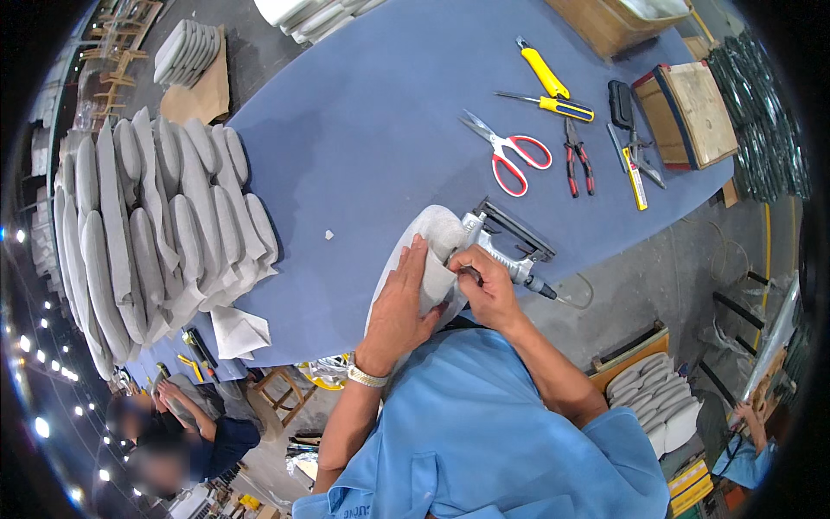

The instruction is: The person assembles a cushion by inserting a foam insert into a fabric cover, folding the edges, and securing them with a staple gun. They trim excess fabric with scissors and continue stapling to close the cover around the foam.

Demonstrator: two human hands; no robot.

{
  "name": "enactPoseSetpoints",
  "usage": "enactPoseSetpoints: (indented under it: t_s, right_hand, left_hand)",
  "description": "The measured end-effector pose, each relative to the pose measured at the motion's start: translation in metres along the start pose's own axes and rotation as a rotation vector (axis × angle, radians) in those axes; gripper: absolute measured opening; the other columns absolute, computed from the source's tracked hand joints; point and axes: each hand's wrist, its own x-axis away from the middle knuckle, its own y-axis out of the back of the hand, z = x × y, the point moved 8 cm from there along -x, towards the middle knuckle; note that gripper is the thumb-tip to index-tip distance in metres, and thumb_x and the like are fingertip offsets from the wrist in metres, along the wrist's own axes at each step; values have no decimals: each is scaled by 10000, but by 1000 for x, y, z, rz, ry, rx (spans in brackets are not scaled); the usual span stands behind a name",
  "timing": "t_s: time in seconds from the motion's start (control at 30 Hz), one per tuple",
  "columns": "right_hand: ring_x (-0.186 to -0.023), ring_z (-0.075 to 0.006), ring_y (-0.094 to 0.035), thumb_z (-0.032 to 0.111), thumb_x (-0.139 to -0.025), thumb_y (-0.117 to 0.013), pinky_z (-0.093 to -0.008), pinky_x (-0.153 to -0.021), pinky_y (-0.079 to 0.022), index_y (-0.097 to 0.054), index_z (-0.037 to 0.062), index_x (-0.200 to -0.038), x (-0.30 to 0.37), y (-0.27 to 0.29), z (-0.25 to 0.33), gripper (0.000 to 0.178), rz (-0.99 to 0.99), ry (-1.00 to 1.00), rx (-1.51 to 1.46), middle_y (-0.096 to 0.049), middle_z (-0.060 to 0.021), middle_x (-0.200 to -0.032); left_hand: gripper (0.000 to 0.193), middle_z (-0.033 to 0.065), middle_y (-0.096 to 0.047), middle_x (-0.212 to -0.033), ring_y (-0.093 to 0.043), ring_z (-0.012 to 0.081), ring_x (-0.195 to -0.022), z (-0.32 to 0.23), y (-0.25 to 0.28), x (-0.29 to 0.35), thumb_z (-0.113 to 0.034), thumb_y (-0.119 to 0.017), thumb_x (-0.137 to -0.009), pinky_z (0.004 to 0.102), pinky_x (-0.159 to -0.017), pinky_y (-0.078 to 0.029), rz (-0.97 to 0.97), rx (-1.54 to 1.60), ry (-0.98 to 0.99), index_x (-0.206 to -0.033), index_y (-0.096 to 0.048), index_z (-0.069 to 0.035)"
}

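Observation:
A light grey fabric-covered pad [437, 227] lies at the table's near edge, against my body. My left hand [398, 298] rests on it with fingers stretched flat and the thumb apart. At the pad's right side, my right hand [490, 290] is closed, its fingers pinching at the fabric's edge. Something small and dark shows beneath those fingers; its kind is hidden. Just beyond the right hand lies a silver and black air staple gun [519, 232], its hose running off to the right.
Red-handled scissors [510, 157], a yellow screwdriver [564, 107], a yellow cutter [545, 73] and pliers [578, 160] lie farther right on the blue table [346, 147]. Stacked grey pads [143, 246] fill its left side. A wooden block [705, 112] stands far right. Another person [229, 445] works lower left.

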Motion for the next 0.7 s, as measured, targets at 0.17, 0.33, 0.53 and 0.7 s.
enactPoseSetpoints:
  t_s: [0.17,0.33,0.53,0.7]
  right_hand:
    - [-804,-234,-593,15,-869,-631,-338,-736,-473,-617,-6,-918,-3,1,9,55,36,2,39,-598,-112,-892]
    - [-707,-193,-474,95,-924,-690,-343,-638,-386,-535,4,-795,-5,-3,10,221,24,13,230,-478,-91,-787]
    - [-709,-146,-388,129,-987,-673,-317,-633,-339,-486,22,-758,2,-3,-4,315,13,-73,-8,-413,-37,-775]
    - [-737,-121,-375,138,-1002,-667,-301,-652,-324,-456,37,-745,11,-6,-8,348,27,-123,-142,-401,-9,-791]
  left_hand:
    - [1107,179,-251,-1705,-354,434,-1510,2,-11,1,17,-763,-717,513,-1137,-447,0,-199,-40,-1656,-182,-63]
    - [1094,139,-263,-1709,-357,398,-1518,-2,-13,-4,80,-701,-682,469,-1137,-462,5,-201,-26,-1652,-232,-109]
    - [1098,130,-268,-1709,-355,381,-1524,-6,-11,-1,82,-692,-660,449,-1151,-449,10,-267,-25,-1648,-277,-154]
    - [1079,142,-295,-1696,-377,395,-1508,0,-11,9,76,-699,-660,444,-1168,-434,-74,-156,-44,-1639,-298,-140]
